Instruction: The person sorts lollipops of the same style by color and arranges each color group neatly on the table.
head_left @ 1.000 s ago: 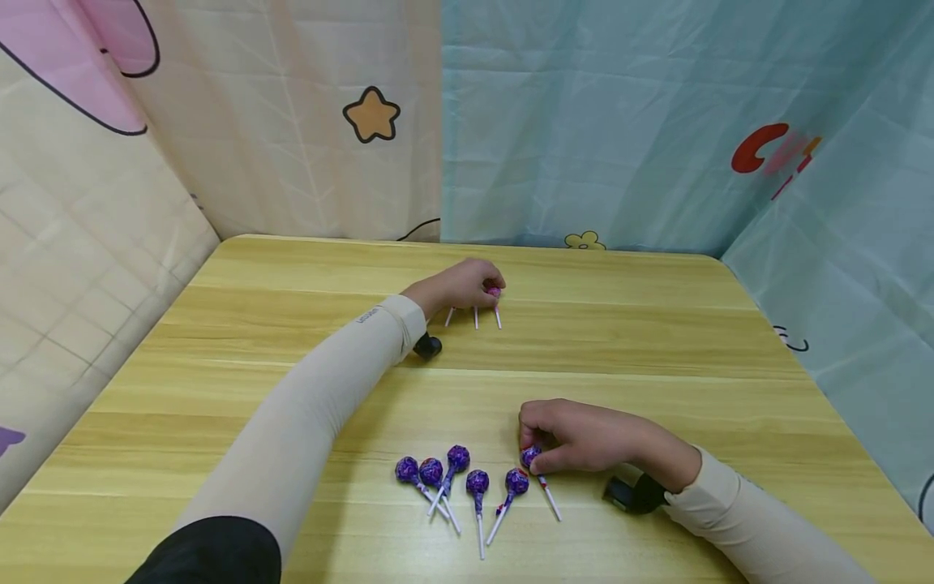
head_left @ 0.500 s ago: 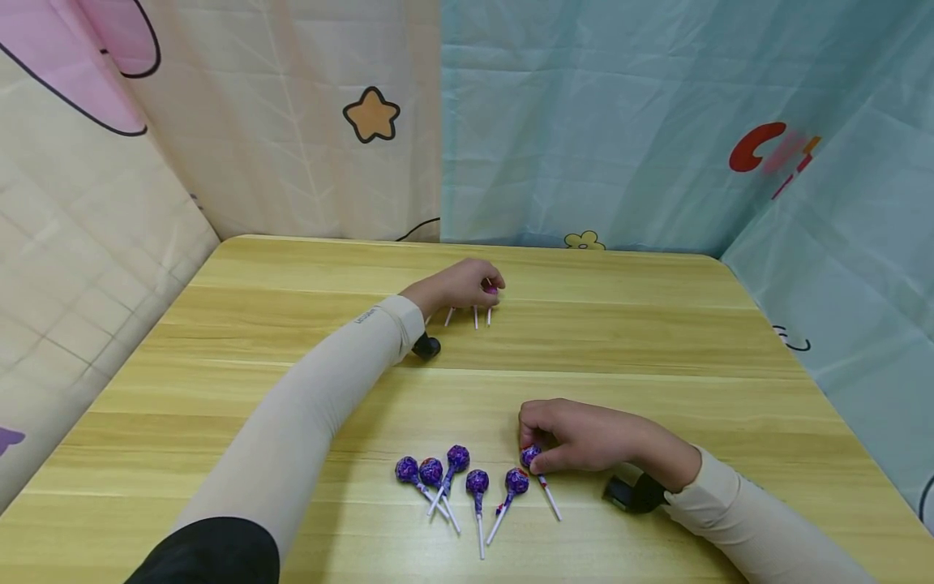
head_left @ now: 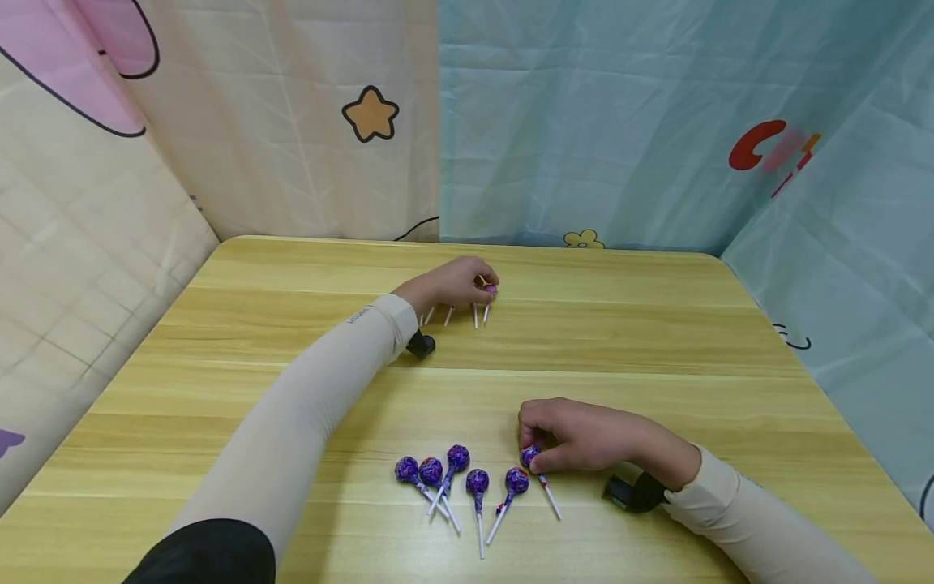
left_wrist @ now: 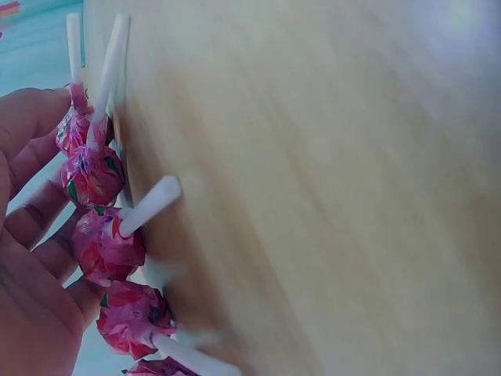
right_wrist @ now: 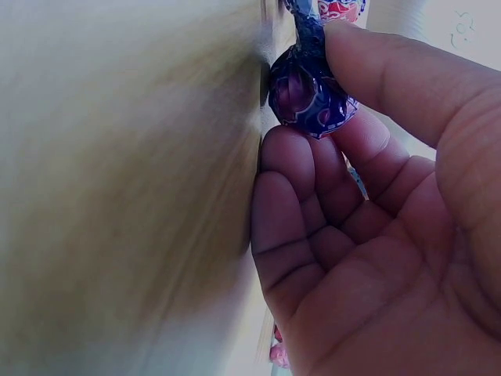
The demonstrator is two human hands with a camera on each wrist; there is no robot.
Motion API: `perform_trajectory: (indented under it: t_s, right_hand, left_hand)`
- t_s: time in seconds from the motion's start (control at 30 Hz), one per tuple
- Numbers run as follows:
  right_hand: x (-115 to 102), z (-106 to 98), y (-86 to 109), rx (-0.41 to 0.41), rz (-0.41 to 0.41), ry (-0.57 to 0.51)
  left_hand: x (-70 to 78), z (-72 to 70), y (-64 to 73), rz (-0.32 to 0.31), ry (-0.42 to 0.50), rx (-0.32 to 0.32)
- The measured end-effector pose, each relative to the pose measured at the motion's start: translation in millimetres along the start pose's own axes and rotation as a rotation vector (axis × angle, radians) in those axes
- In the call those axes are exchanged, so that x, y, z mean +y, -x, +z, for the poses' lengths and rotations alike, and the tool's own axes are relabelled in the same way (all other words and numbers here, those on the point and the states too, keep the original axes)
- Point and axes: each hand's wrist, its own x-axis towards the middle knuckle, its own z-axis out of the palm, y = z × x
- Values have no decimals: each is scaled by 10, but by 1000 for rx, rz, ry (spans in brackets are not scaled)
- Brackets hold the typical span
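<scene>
At the far side of the table, my left hand (head_left: 456, 282) pinches a pink-wrapped lollipop (head_left: 491, 289) between thumb and fingers. Its white stick points toward me. More pink lollipops (left_wrist: 109, 244) lie in a row beneath and beside that hand in the left wrist view; from the head, the hand hides most of their heads. Close to the front, my right hand (head_left: 591, 436) holds a purple-wrapped lollipop (head_left: 530, 456) by its head, the thumb on the near side. To its left, several other purple lollipops (head_left: 477, 482) lie loosely, a few with crossed sticks.
The wooden table (head_left: 620, 341) fills the lower view, its rounded back edge against hanging curtains (head_left: 584, 122). A black wrist camera (head_left: 421, 345) hangs under the left wrist, and another black camera (head_left: 633, 493) sits at the right wrist.
My left hand has shifted slightly left, drawing the pinched pink lollipop closer to the one beside it. The right hand and the purple lollipops have stayed in place.
</scene>
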Motion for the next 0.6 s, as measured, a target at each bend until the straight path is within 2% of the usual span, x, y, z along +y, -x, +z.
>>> perform_trajectory:
  t_s: [0.43, 0.6]
  right_hand:
    - [-9, 5, 3, -4, 7, -12]
    - [-10, 4, 2, -3, 3, -13]
  left_hand:
    - [6, 43, -26, -7, -38, -18]
    - [-3, 48, -20, -13, -18, -18]
